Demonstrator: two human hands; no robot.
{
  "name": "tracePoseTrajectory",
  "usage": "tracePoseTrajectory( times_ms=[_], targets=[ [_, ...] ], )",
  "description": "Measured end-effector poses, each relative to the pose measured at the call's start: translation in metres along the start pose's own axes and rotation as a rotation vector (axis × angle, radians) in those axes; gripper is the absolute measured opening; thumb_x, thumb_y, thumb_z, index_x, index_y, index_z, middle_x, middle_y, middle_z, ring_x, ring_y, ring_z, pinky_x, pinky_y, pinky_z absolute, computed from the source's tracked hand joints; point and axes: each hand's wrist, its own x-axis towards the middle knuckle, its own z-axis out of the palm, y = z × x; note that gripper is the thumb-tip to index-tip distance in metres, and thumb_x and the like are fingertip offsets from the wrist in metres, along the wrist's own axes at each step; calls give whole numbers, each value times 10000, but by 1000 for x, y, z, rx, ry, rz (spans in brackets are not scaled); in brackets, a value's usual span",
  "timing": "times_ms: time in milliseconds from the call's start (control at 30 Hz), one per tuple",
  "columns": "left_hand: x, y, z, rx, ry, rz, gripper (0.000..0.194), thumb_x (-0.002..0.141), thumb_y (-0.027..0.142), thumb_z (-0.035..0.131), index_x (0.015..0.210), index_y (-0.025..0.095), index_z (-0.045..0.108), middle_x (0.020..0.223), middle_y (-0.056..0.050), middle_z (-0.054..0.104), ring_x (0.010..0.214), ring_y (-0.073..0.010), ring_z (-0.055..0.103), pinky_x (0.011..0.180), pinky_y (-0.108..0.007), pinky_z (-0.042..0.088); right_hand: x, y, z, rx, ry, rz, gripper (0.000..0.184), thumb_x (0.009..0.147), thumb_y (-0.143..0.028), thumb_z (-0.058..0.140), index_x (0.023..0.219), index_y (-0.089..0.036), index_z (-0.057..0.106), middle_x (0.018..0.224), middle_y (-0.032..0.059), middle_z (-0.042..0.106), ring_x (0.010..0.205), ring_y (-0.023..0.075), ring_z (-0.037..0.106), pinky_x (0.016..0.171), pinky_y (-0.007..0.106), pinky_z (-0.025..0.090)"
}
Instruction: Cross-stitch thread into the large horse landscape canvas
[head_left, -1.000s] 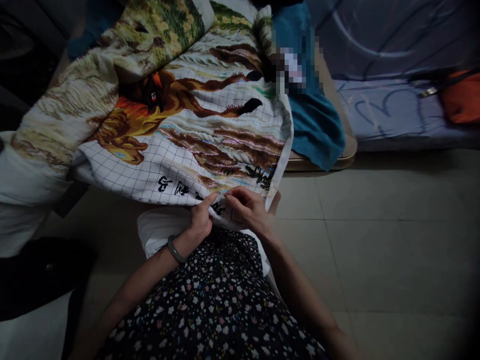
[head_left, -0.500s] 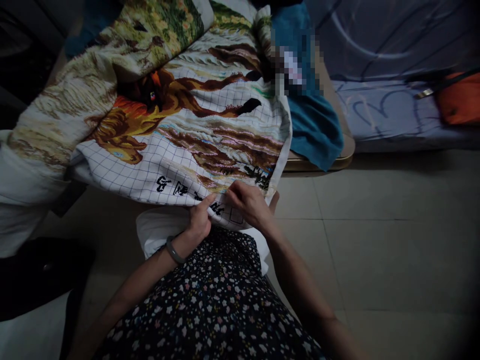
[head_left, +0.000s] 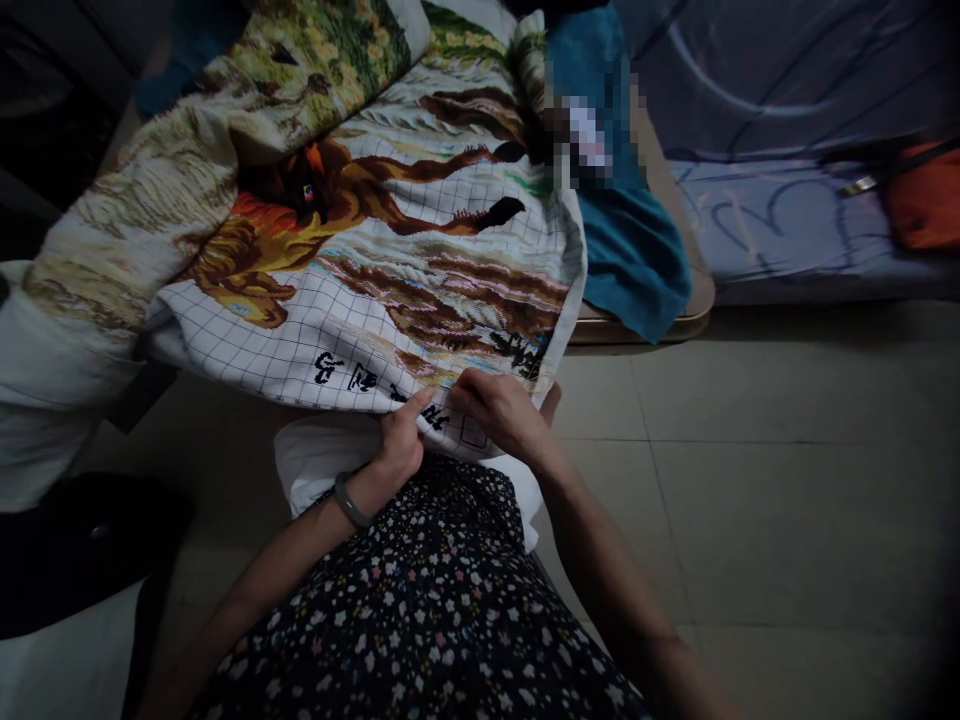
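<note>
Slightly but noticeably, the right hand (head_left: 514,420) has turned over compared with a second ago: its knuckles sit higher, and more of the small printed square (head_left: 474,431) shows beside it. The change is minor, so the close handwork seems to remain on one little patch near the cloth's lower edge.

From where I'm standing, the right fingers look pinched together against the patterned cloth (head_left: 277,345); whether something thin is caught between them, I can't tell. The left hand (head_left: 401,440), with a bangle (head_left: 352,502) at its wrist, grips the near edge, thumb on top and the other fingers mostly out of sight.

The cloth spreads out ahead of the person's flowered dress (head_left: 442,590), its near edge close to the lap. Brown and orange shapes run over the gridded white ground, with black characters (head_left: 325,368) along the near side. A thick fold (head_left: 150,220) of it lies over toward the left.

Beyond its right edge, a teal cloth (head_left: 637,260) drapes over a tan padded surface (head_left: 697,300), and an orange bag (head_left: 928,200) rests farther off to the right.
</note>
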Motion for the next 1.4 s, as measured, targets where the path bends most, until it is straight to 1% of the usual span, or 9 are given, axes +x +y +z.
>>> tracePoseTrajectory(
  times_ms=[100, 233, 433, 733, 933, 1133, 1233, 1300, 1400],
  targets=[
    [0, 0, 0, -8, -21, 6, 562, 537, 135, 773, 1080, 190, 639, 1007, -31, 707, 1055, -227, 615, 982, -376, 429, 0, -1, -1, 18, -13, -20, 165, 872, -246, 486, 812, -174, 622, 702, 26, 610, 622, 124, 494, 587, 232, 308],
    [0, 0, 0, -16, -23, 31, 587, 533, 126, 775, 1096, 202, 631, 1021, -25, 705, 1072, -219, 609, 995, -373, 419, 0, -1, -1, 53, 4, -58, 172, 858, -214, 487, 803, -163, 642, 720, 38, 629, 627, 124, 507, 598, 234, 328],
    [0, 0, -1, -18, -18, 13, 539, 537, 119, 771, 1058, 188, 652, 1005, -34, 709, 1073, -221, 608, 1001, -376, 417, 0, -2, -1, 82, 20, -57, 192, 854, -222, 469, 806, -165, 646, 694, 33, 622, 603, 120, 490, 578, 232, 326],
    [-1, 0, 0, -21, -29, 10, 500, 545, 117, 761, 1030, 188, 663, 996, -27, 712, 1068, -224, 608, 996, -373, 420, 1, -5, -2, 59, 17, -77, 205, 849, -206, 469, 765, -154, 648, 656, 33, 611, 582, 115, 471, 567, 231, 301],
    [-2, 2, 1, 12, 8, -2, 494, 533, 122, 770, 1013, 184, 667, 965, -29, 715, 1053, -226, 615, 991, -382, 418, 1, -5, 0, 24, 31, -79, 203, 842, -192, 470, 725, -157, 632, 627, 28, 595, 549, 110, 447, 554, 235, 287],
    [-1, -1, -1, 19, 20, -7, 387, 539, 143, 770, 916, 168, 687, 914, -34, 720, 1027, -217, 623, 988, -373, 416, 2, -7, 2, -46, 34, -74, 197, 846, -190, 483, 705, -162, 617, 635, 38, 602, 563, 116, 469, 564, 237, 294],
    [0, -2, -1, 26, 67, -12, 339, 528, 145, 774, 855, 161, 688, 898, -30, 719, 999, -214, 631, 972, -367, 427, 1, -11, 7, -120, 61, -54, 223, 860, -218, 485, 685, -164, 613, 641, 56, 612, 584, 131, 489, 574, 248, 291],
    [1, -2, -1, 28, 84, -21, 334, 521, 165, 789, 838, 154, 686, 897, -33, 718, 987, -214, 634, 958, -362, 436, -2, -15, 13, -152, 89, -15, 231, 872, -247, 479, 717, -167, 630, 660, 70, 629, 597, 145, 507, 579, 256, 296],
    [4, 0, 1, 40, 84, -41, 355, 508, 200, 815, 835, 154, 682, 902, -36, 716, 966, -215, 641, 932, -362, 453, -6, -18, 24, -95, 138, 25, 243, 886, -260, 454, 792, -163, 656, 722, 90, 656, 645, 168, 545, 611, 267, 338]
  ],
)
